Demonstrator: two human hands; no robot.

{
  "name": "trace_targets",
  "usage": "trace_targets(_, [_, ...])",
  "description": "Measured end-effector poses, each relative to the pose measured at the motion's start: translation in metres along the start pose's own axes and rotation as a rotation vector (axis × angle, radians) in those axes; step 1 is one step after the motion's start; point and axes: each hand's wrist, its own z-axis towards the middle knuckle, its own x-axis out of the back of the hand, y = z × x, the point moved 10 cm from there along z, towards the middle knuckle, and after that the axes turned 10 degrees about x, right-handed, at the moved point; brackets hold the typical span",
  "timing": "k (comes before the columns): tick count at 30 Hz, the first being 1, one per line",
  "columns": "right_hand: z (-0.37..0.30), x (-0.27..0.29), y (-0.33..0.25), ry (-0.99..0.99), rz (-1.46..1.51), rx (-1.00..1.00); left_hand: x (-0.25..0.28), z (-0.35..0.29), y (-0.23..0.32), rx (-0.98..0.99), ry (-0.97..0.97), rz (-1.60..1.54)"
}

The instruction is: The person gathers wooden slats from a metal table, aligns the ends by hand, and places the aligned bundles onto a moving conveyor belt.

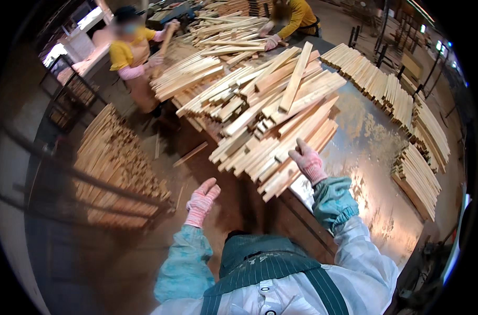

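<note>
A large heap of pale wooden strips [281, 113] lies across the metal-topped table in front of me, some ends jutting past its near edge. My right hand [308, 161], in a pink-and-white knit glove, is at the right side of the nearest strips. Its fingers are apart, and nothing shows gripped in them; whether it touches the wood I cannot tell. My left hand [202, 202], gloved alike, hangs in the air left of the strip ends, fingers extended and holding nothing. Teal sleeve covers reach up both forearms.
Bare metal tabletop [354, 152] extends to the right, dusted with sawdust. Rows of strips [375, 86] line its far right side; another stack [417, 181] sits nearer. A tall wood stack [118, 168] stands on the left floor. One co-worker [134, 58] holds wood; another [297, 23] leans over the heap.
</note>
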Motion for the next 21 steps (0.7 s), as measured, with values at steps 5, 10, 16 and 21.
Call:
trace_targets(5, [0.143, 0.032, -0.018, 0.209, -0.261, -0.086, -0.015, 0.16, 0.114, -0.203, -0.123, 0.332])
trace_targets(10, [0.23, 0.017, -0.017, 0.203, -0.662, -0.255, -0.087, 0.265, 0.218, -0.325, -0.32, 0.493])
trace_targets(16, [0.258, 0.025, -0.001, 0.329, -0.19, -0.633, -0.121, 0.353, 0.272, -0.451, -0.5, 0.653])
trace_targets(21, [0.291, -0.009, -0.058, 0.381, -0.252, -0.732, -0.177, 0.389, 0.313, -0.425, -0.412, 1.058])
